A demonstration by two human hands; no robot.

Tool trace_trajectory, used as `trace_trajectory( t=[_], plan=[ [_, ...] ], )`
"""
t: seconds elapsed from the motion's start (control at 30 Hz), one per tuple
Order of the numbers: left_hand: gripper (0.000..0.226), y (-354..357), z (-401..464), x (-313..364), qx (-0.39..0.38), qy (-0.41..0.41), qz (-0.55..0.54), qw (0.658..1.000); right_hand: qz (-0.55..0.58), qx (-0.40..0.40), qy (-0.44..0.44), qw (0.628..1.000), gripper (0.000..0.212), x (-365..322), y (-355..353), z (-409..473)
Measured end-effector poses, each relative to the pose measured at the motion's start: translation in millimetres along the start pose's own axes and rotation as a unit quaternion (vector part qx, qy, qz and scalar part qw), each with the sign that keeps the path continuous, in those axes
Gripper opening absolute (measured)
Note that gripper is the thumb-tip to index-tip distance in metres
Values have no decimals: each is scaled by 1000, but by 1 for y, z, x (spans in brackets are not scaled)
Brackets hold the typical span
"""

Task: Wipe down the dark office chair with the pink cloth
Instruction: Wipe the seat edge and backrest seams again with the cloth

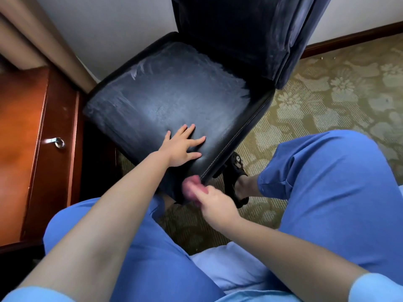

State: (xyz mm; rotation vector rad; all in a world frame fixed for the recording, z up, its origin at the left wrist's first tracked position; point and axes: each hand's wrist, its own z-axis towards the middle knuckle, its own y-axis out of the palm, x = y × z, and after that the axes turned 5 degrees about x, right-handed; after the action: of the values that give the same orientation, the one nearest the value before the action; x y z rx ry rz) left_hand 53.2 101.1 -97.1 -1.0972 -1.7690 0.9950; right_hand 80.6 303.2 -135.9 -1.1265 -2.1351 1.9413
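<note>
The dark office chair point(165, 94) stands in front of me, its leather seat streaked with pale wipe marks. Its velvet-like backrest point(246, 33) rises at the top of the view. My left hand point(181, 147) lies flat on the seat's near corner with fingers spread. My right hand point(216, 205) grips the bunched pink cloth point(192, 186) against the seat's front edge, just below that corner. The cloth is blurred and mostly hidden by my fingers.
A reddish wooden cabinet point(32, 138) with a metal ring handle point(58, 142) stands close on the left. A white wall with a dark baseboard point(353, 40) is behind the chair. My knees in blue trousers and a black sandalled foot point(236, 177) rest on the patterned carpet point(327, 94).
</note>
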Motion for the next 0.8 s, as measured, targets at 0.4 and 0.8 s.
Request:
trace_trajectory(
  t=[0.4, 0.8],
  plan=[
    [56, 2, 2, 4, 1, -11, 5, 1000, -181, 80, -44, 979, 63, 82, -56, 26],
    [57, -3, 1, 5, -9, -17, 7, 1000, -182, 65, -200, 961, 71, 56, -29, 19]
  ],
)
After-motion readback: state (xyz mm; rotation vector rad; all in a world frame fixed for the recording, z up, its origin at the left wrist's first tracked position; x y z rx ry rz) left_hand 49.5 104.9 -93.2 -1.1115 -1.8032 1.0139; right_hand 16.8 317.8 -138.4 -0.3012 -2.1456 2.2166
